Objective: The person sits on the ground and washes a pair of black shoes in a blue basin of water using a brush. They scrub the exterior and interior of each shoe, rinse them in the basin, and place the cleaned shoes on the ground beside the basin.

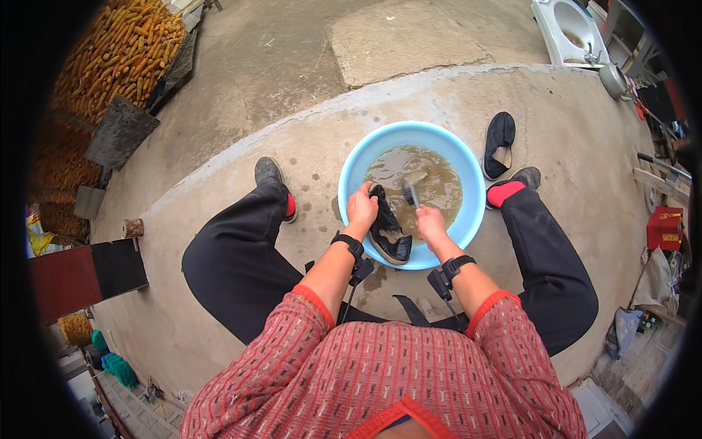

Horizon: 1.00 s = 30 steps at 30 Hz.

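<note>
My left hand [363, 207] grips a wet black cloth shoe [385, 217] by one end, over the near left part of a light blue plastic basin [475, 192]. The shoe's other end leans on the basin's near rim. Murky brown water [447, 189] lies in the basin. My right hand [431, 222] is closed round the handle of a scrubbing brush [410, 193], whose head is over the water, to the right of the shoe and apart from it. A second black cloth shoe [499, 144] lies on the concrete, right of the basin.
My feet stand on either side of the basin. Corn cobs [123, 55] are heaped at the upper left. A short log [132, 228] stands at the left. At the upper right are a white washbasin [554, 33] and a metal pot [613, 81]. A red box [664, 228] sits at the right.
</note>
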Each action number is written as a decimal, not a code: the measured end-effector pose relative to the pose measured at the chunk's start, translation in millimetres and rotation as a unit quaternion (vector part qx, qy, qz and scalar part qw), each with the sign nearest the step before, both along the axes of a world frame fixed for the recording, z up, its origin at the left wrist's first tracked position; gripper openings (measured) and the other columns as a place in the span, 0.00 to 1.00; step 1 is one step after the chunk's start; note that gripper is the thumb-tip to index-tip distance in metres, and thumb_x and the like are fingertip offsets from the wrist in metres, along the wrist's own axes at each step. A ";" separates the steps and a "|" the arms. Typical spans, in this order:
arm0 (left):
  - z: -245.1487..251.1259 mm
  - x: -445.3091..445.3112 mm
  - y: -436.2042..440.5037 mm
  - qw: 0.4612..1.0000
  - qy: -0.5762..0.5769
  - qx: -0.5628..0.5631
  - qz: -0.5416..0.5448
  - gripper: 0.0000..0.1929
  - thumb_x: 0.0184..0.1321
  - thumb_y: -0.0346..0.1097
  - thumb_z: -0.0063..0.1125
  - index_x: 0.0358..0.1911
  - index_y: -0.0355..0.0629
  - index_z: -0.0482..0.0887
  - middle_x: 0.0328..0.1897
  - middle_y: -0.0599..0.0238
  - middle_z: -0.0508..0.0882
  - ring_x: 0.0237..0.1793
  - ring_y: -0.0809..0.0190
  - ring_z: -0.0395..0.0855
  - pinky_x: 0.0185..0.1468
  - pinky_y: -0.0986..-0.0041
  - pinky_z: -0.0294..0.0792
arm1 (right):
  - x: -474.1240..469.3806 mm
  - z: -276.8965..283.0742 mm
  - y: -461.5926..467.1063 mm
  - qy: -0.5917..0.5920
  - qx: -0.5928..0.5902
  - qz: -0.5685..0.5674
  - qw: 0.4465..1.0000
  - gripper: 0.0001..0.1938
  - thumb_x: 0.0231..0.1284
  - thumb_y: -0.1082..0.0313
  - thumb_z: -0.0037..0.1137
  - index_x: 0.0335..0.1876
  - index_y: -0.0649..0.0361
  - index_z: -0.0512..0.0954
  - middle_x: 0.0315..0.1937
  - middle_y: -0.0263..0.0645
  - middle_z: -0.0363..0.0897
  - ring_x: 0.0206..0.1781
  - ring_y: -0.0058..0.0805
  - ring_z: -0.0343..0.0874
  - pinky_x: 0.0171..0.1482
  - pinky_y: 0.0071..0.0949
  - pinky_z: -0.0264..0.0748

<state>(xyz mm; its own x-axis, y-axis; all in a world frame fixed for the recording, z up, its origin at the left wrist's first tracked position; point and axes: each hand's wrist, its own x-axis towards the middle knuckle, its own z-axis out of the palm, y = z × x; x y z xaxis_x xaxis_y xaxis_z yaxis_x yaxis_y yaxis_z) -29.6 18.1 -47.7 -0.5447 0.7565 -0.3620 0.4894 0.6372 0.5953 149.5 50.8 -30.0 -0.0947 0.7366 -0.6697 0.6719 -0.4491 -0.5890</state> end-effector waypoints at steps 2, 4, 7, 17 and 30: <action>-1.3 -0.2 -0.7 1.000 -0.004 0.014 0.016 0.21 0.52 0.31 0.57 0.53 0.47 0.77 0.44 0.49 0.82 0.48 0.43 0.78 0.52 0.57 0.69 | -18.0 24.1 -16.0 0.069 0.046 0.033 0.996 0.20 0.63 0.62 0.43 0.57 0.62 0.73 0.40 0.56 0.79 0.44 0.54 0.77 0.50 0.44 0.71; 0.2 1.6 -1.6 1.000 0.009 0.028 -0.007 0.19 0.50 0.30 0.58 0.49 0.43 0.78 0.42 0.49 0.82 0.47 0.43 0.79 0.51 0.57 0.70 | -32.4 45.0 -27.3 0.043 0.150 0.139 0.978 0.19 0.63 0.62 0.43 0.56 0.61 0.74 0.38 0.57 0.79 0.42 0.55 0.78 0.49 0.45 0.72; 6.9 5.8 -4.3 0.998 0.005 0.053 -0.045 0.16 0.48 0.26 0.58 0.43 0.41 0.78 0.38 0.49 0.83 0.45 0.42 0.79 0.49 0.57 0.71 | -44.2 58.9 -19.9 -0.027 0.134 0.166 0.977 0.18 0.63 0.62 0.42 0.55 0.59 0.75 0.37 0.55 0.79 0.43 0.54 0.78 0.50 0.45 0.72; 11.8 0.3 -9.9 0.992 -0.094 0.079 0.020 0.19 0.50 0.24 0.52 0.48 0.45 0.80 0.42 0.49 0.83 0.47 0.45 0.80 0.50 0.60 0.71 | -40.3 62.1 -42.4 -0.040 0.134 0.228 0.963 0.19 0.62 0.62 0.43 0.56 0.62 0.74 0.30 0.56 0.79 0.37 0.56 0.78 0.46 0.49 0.73; -7.6 -8.8 -5.4 0.992 -0.096 0.077 0.020 0.23 0.51 0.27 0.56 0.55 0.37 0.74 0.46 0.41 0.81 0.51 0.42 0.77 0.55 0.61 0.69 | 0.1 -11.5 -5.1 -0.124 0.159 0.077 0.977 0.18 0.62 0.62 0.42 0.52 0.60 0.77 0.41 0.53 0.79 0.46 0.51 0.77 0.51 0.44 0.72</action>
